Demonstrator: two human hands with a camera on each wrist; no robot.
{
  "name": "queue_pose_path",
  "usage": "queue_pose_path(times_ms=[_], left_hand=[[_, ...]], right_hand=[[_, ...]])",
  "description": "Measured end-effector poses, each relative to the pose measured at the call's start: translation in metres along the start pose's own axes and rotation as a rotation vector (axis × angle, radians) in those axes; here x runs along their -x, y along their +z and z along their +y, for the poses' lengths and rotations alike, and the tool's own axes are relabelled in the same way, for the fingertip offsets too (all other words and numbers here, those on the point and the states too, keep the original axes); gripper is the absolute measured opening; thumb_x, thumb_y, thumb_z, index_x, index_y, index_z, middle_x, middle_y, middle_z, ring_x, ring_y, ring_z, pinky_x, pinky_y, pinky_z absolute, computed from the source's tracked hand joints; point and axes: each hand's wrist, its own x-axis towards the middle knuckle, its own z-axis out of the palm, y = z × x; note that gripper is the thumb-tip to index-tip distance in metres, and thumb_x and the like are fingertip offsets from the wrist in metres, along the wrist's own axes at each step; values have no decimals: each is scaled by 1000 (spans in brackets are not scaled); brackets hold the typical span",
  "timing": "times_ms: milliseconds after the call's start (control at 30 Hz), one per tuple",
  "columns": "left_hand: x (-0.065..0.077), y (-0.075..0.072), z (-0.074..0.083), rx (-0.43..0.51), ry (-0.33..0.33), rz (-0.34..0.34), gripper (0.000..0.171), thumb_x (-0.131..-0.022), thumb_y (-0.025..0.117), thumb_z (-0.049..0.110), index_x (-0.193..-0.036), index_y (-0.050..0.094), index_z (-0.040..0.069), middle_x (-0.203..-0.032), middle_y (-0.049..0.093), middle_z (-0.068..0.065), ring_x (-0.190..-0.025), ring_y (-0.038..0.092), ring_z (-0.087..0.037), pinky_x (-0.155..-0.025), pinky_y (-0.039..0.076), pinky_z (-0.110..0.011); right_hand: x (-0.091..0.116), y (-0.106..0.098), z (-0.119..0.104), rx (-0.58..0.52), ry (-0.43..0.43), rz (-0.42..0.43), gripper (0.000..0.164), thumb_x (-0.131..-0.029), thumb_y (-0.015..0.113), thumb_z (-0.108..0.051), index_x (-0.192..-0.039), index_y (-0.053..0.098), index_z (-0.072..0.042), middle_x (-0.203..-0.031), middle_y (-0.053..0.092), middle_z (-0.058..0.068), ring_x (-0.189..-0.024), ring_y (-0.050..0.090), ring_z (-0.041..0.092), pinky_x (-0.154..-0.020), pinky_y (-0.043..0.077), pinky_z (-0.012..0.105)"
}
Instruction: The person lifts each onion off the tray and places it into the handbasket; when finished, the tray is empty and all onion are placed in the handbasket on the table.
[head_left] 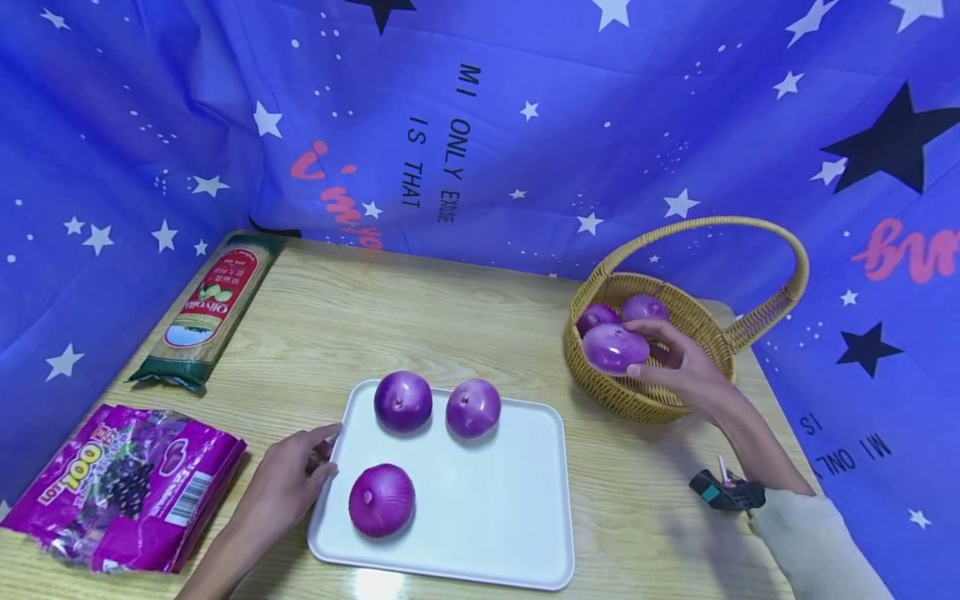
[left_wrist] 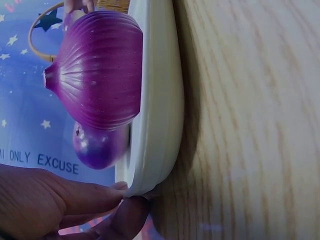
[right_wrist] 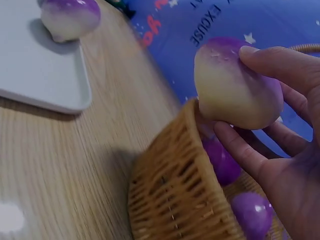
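A person's right hand (head_left: 678, 367) grips a purple-and-cream vegetable (right_wrist: 235, 87) between thumb and fingers, above the left side of a wicker basket (head_left: 637, 407); its long axis seems to run sideways, though fingers partly hide it. Leftward and nearer the person, the left hand (head_left: 288, 471) pinches a white tray (head_left: 487, 500) on a wooden table (head_left: 435, 308) before blue starry cloth (head_left: 525, 167).

Blue star-printed cloth (head_left: 517, 158) on three sides of wood-grain table (head_left: 420, 321).
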Motion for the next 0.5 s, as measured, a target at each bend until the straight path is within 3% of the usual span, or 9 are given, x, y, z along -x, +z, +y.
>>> queue_pose_path(times_ms=[167,300,500], left_hand=[[-1,0,2,-16,-19,-4,49,-70,67,-4,-117,54,1,-83,61,-7,-68,56,-11,-61,47,-26],[-1,0,3,-27,-29,-6,49,-70,67,-3,-117,54,2,-83,61,-7,-68,56,-11,-61,47,-27],[-1,0,2,-28,-29,-2,49,-70,67,-3,-117,54,2,-82,61,-7,-67,55,-10,-61,47,-27]], right_hand=[[-1,-7,6,17,25,30,58,-77,66,-12,-129,39,-13,-128,36,4,-115,38,19,-84,39,16],[-2,-11,12,-1,50,27,59,-78,65,-9,-129,37,-11,-129,33,6,-115,35,21,-83,41,18],[-5,-15,24,88,147,7,61,-75,68,-18,-129,39,-19,-133,29,4,-117,33,28,-91,35,44]])
